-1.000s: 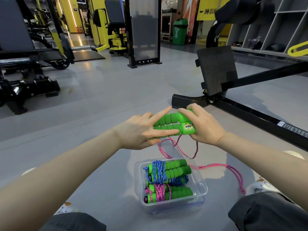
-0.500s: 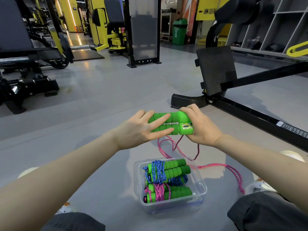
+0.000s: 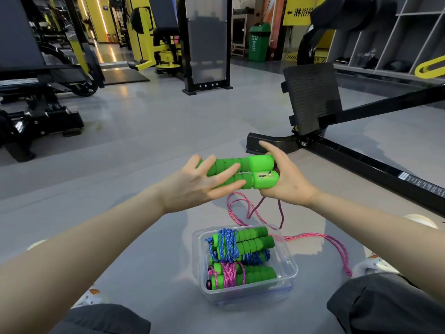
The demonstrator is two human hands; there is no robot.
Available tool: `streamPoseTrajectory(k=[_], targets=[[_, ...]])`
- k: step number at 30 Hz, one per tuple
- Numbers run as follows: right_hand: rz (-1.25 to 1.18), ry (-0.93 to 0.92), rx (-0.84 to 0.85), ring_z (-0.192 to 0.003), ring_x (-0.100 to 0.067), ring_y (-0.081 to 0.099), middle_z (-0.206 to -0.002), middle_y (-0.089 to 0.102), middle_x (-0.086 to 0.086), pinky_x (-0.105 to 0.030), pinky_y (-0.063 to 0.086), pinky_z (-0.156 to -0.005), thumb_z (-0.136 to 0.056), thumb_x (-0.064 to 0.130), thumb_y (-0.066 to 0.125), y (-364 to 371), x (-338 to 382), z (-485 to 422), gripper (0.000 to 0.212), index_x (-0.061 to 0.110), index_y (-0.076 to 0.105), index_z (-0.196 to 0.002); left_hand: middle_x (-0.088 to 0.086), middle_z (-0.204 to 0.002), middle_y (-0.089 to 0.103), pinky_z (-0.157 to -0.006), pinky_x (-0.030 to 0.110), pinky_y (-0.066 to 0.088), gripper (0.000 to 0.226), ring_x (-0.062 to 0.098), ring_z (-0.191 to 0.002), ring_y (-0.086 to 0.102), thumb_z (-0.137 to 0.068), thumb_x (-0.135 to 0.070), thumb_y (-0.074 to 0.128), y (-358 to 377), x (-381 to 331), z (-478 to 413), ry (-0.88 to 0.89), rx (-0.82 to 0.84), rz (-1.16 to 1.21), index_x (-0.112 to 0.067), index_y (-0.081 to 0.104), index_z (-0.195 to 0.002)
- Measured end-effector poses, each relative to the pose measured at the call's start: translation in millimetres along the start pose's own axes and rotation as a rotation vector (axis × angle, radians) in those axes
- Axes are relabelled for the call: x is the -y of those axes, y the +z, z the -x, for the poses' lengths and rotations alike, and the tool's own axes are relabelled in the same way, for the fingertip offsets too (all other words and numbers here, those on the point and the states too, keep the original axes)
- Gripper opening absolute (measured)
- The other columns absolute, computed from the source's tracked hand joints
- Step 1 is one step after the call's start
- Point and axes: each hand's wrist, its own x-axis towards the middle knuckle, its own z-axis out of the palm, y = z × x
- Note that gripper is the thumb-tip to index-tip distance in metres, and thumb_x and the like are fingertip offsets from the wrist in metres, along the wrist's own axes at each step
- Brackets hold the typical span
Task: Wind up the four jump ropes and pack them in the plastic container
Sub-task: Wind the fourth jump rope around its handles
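A: Where are the handles?
B: Both green handles are held side by side, beyond the plastic container. The right hand grips their right ends; the left hand lies flat against them, fingers spread.
A: And the cord?
B: The pink rope hangs loose to the floor, trailing right of the container

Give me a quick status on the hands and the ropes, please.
Right hand grips paired handles; left hand open against them. Pink rope unwound, trailing on floor. Box holds wound ropes, nothing blocking.
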Motion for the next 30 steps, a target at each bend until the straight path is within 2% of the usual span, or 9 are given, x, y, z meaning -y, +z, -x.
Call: streamPoseTrajectory(k=[3, 5, 8, 12, 15, 18, 23, 27, 30], targets=[[-0.382, 0.234, 0.194, -0.069, -0.001, 0.06, -0.082, 0.065, 0.01, -0.016, 0.051, -0.065, -0.07, -0.013, 0.071, 1, 2, 1, 0.064, 0.015, 0.047, -0.122, 0.012, -0.135, 0.049, -0.06, 0.033, 0.04, 0.053, 0.034, -0.082, 0.058, -0.096, 0.002, 0.023, 3, 7, 4, 0.018, -0.023, -0.024, -0.024, 0.035, -0.141], [-0.42, 0.285, 0.342, -0.063, -0.003, 0.059, -0.065, 0.066, 0.013, -0.018, 0.049, -0.063, -0.075, -0.014, 0.066, -1, 5, 1, 0.038, 0.018, 0.058, -0.093, 0.013, -0.137, 0.042, -0.06, 0.034, 0.041, 0.055, 0.035, -0.082, 0.059, -0.096, 0.002, 0.023, 3, 7, 8, 0.031, -0.032, -0.018, -0.025, 0.032, -0.143], [-0.429, 0.369, 0.494, -0.057, -0.008, 0.054, -0.055, 0.061, 0.009, -0.019, 0.047, -0.064, -0.08, -0.013, 0.06, -11, 3, 0, 0.037, 0.021, 0.069, -0.068, 0.014, -0.137, 0.039, -0.06, 0.035, 0.042, 0.052, 0.036, -0.081, 0.059, -0.096, 0.0, 0.024, 0, 11, 14, 0.005, -0.057, 0.023, -0.024, 0.031, -0.142], [-0.187, 0.329, 0.219, -0.055, -0.012, 0.051, -0.048, 0.051, 0.001, -0.017, 0.043, -0.053, -0.084, -0.012, 0.05, -22, -9, 0, 0.025, 0.004, 0.057, -0.066, 0.015, -0.138, 0.038, -0.064, 0.038, 0.043, 0.047, 0.038, -0.087, 0.057, -0.098, -0.006, 0.031, -7, 13, 9, -0.041, -0.133, 0.081, -0.023, 0.03, -0.142], [-0.243, 0.324, 0.014, -0.043, 0.0, 0.043, -0.052, 0.043, -0.001, -0.027, 0.05, -0.06, -0.085, -0.015, 0.043, -5, -3, 3, 0.035, 0.012, 0.042, -0.062, 0.015, -0.138, 0.038, -0.066, 0.038, 0.043, 0.049, 0.038, -0.09, 0.053, -0.096, -0.004, 0.034, -10, 1, -8, -0.063, -0.161, 0.09, -0.024, 0.032, -0.14], [-0.212, 0.456, 0.053, -0.048, -0.013, 0.037, -0.056, 0.035, -0.005, -0.044, 0.053, -0.072, -0.093, -0.001, 0.043, 19, 10, 1, 0.033, 0.014, 0.041, -0.064, 0.015, -0.138, 0.042, -0.064, 0.037, 0.044, 0.05, 0.037, -0.088, 0.053, -0.094, -0.003, 0.036, -6, 2, -15, -0.089, -0.147, 0.071, -0.023, 0.036, -0.14], [-0.335, 0.49, 0.27, -0.039, -0.012, 0.032, -0.045, 0.034, 0.004, -0.025, 0.046, -0.048, -0.094, 0.014, 0.053, 21, 30, -2, 0.026, 0.014, 0.041, -0.07, 0.014, -0.129, 0.058, -0.06, 0.034, 0.045, 0.047, 0.036, -0.081, 0.058, -0.099, -0.005, 0.018, 3, 19, 7, -0.121, -0.005, 0.0, -0.023, 0.042, -0.136], [-0.063, 0.399, 0.396, -0.043, -0.01, 0.036, -0.058, 0.037, -0.001, -0.022, 0.046, -0.046, -0.088, 0.005, 0.052, 5, 39, -7, 0.007, 0.008, 0.051, -0.082, 0.014, -0.13, 0.056, -0.062, 0.036, 0.043, 0.049, 0.037, -0.083, 0.055, -0.096, -0.005, 0.021, 10, 21, 22, -0.086, 0.076, -0.062, -0.022, 0.041, -0.138], [0.106, 0.285, 0.368, -0.053, -0.011, 0.039, -0.064, 0.045, -0.001, -0.014, 0.04, -0.042, -0.085, 0.003, 0.051, -4, 42, -10, 0.014, 0.009, 0.063, -0.089, 0.015, -0.129, 0.055, -0.062, 0.037, 0.043, 0.051, 0.037, -0.083, 0.055, -0.09, -0.008, 0.034, 11, 20, 24, -0.065, 0.084, -0.04, -0.021, 0.041, -0.138]])
